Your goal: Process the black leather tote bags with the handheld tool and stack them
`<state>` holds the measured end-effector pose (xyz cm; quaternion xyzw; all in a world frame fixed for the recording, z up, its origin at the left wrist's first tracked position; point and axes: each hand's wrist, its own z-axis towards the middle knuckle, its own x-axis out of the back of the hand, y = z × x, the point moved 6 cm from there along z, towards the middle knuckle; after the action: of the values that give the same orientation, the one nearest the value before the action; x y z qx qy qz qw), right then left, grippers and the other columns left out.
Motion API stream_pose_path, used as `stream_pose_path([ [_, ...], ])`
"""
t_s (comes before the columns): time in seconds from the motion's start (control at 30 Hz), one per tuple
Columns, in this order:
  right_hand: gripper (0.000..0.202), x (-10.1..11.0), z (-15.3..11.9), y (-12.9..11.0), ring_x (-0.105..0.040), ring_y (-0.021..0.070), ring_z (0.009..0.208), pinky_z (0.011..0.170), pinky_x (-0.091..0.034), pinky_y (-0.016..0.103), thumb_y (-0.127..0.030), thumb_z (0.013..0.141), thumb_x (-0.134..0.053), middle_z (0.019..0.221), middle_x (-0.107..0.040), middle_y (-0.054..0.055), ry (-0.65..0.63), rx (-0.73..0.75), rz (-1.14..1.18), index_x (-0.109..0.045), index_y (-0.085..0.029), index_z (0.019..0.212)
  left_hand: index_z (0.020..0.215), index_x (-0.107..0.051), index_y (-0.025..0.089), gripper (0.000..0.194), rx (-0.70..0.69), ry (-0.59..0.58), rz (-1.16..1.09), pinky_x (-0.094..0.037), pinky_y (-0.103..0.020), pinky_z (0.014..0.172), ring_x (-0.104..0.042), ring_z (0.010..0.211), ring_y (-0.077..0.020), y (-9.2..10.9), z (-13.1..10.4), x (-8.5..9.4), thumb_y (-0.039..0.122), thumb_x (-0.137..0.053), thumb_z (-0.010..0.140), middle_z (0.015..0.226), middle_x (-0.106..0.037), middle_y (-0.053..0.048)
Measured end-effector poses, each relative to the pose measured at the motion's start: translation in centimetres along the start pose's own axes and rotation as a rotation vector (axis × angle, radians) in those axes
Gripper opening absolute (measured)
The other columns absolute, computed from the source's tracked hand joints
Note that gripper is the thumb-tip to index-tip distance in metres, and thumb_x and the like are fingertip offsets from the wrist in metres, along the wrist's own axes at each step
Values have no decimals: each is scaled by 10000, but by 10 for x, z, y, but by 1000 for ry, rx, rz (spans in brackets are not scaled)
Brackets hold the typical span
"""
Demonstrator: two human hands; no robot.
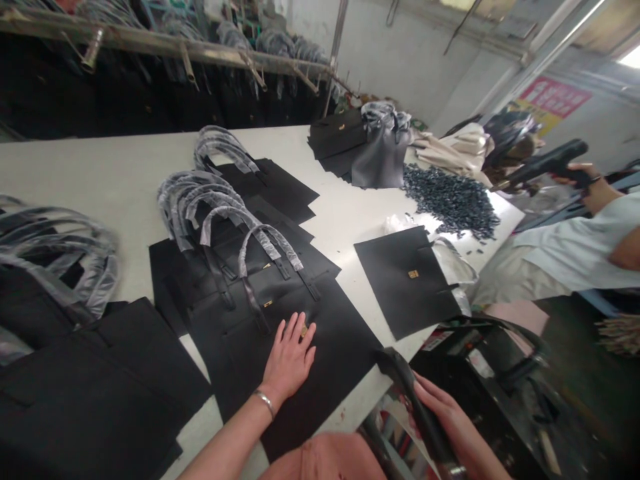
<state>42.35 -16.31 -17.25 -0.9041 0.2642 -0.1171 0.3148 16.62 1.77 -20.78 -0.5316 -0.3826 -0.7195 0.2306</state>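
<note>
My left hand lies flat on the upper sheet of a stack of black bag panels, fingers stretched out beside a small gold clasp. Handles wrapped in clear film are fixed to these panels and point away from me. At the table's front edge, my right hand is closed around a black handheld power tool. The tool's upper end comes close to the panel's right corner; its exact kind I cannot make out.
More black panels with wrapped handles lie at left. A separate panel with a gold clasp is at right, near a heap of small dark pieces. Across the corner, another person's hand holds a black gun-shaped tool. Bags hang on a rack behind.
</note>
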Motion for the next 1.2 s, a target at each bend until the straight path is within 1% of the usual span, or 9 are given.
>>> stream_pose_path([
  [0.13, 681, -13, 16, -19, -616, 152, 461, 403, -479, 244, -449, 708, -759, 685, -700, 14, 56, 104, 61, -527, -165, 1281, 1345, -508, 232, 440, -16, -6, 26, -230, -520, 1135, -254, 1408, -297, 1, 0, -2, 327, -480, 916, 1503, -345, -113],
  [0.27, 713, -1, 16, -37, -603, 148, 445, 391, -476, 249, -453, 718, -752, 710, -703, 12, 97, 185, 56, -495, -186, 1328, 1368, -474, 212, 444, -51, -7, 62, -247, -521, 1130, -249, 1411, -285, -2, -3, -7, 273, -447, 929, 1513, -325, -115],
  [0.47, 667, 25, 1, -8, -595, 127, 442, 395, -456, 216, -462, 768, -708, 665, -697, 6, -50, 60, -103, -506, -185, 1339, 1374, -461, 180, 448, -51, 12, 48, -253, -505, 1136, -277, 1400, -274, -8, -6, -10, 265, -431, 935, 1505, -342, -110],
  [0.63, 640, -1, 13, -13, -581, 124, 411, 374, -456, 217, -428, 747, -723, 647, -684, 11, -88, 11, -99, -537, -149, 1293, 1361, -474, 181, 439, -53, -6, 41, -240, -510, 1139, -262, 1406, -280, -5, -5, -12, 249, -428, 930, 1506, -339, -112],
  [0.77, 661, -15, 23, -41, -615, 139, 467, 398, -485, 230, -402, 725, -747, 727, -693, 17, 1, 153, 12, -520, -170, 1302, 1358, -456, 186, 421, -61, 5, -10, -264, -503, 1130, -296, 1391, -262, -7, -5, -12, 232, -394, 944, 1489, -369, -113],
  [0.87, 740, -9, 19, -52, -607, 134, 480, 419, -500, 243, -415, 716, -763, 779, -702, 17, 32, 213, 51, -469, -200, 1361, 1408, -350, 143, 457, 36, 91, -68, -316, -447, 1107, -345, 1361, -225, -26, -8, 2, 190, -330, 954, 1463, -392, -136],
  [0.97, 825, -1, 12, -50, -599, 138, 486, 429, -496, 252, -450, 694, -775, 760, -695, 17, 4, 210, 36, -433, -193, 1399, 1411, -305, 63, 520, 331, 160, 52, -349, -499, 1046, -374, 1315, -310, -65, -12, 27, 277, -388, 944, 1415, -400, -216],
  [1.1, 888, -3, 10, -39, -582, 148, 464, 416, -452, 236, -495, 685, -755, 604, -639, -21, 0, 161, -54, -395, -166, 1426, 1199, -532, 74, 553, 558, -13, 208, -421, -518, 894, -511, 1112, -382, -105, -9, 47, 471, -590, 819, 1167, -555, -211],
  [1.2, 894, -15, 10, -32, -556, 140, 442, 410, -414, 213, -502, 697, -732, 509, -588, -47, -18, 142, -128, -374, -153, 1438, 897, -627, 118, 371, 583, -204, 32, -454, -443, 834, -592, 965, -339, -116, 1, 52, 463, -650, 760, 954, -638, -148],
])
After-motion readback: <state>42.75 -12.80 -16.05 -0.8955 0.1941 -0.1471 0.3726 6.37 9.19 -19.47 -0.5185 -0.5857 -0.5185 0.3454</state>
